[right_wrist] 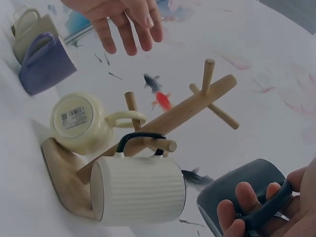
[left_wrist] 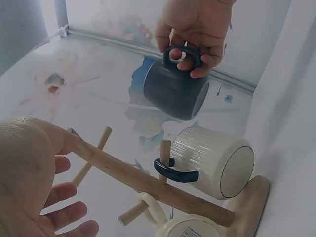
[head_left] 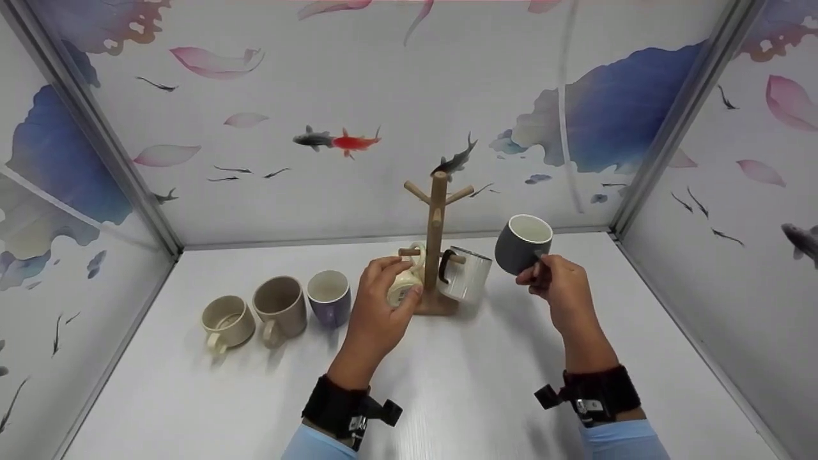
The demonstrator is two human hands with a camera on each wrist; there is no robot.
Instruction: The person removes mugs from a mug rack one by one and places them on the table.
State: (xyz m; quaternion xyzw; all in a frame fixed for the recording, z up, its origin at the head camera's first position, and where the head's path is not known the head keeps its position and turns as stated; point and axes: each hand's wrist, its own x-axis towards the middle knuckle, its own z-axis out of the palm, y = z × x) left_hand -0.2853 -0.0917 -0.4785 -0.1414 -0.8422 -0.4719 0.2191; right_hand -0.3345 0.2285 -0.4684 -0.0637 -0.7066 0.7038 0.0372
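My right hand grips a dark grey mug by its handle, holding it up to the right of a wooden mug tree. In the right wrist view, fingers curl through the grey mug's handle. My left hand hovers in front of the mug tree's left side, fingers spread and holding nothing. A white ribbed mug with a dark handle hangs from a lower peg. From another low peg hangs a cream mug, partly hidden behind my left hand in the head view.
On the white table to the left stand a beige mug, a taupe mug and a purple mug in a row. The mug tree's upper pegs hold no mugs. Printed panels enclose the table at the back and sides.
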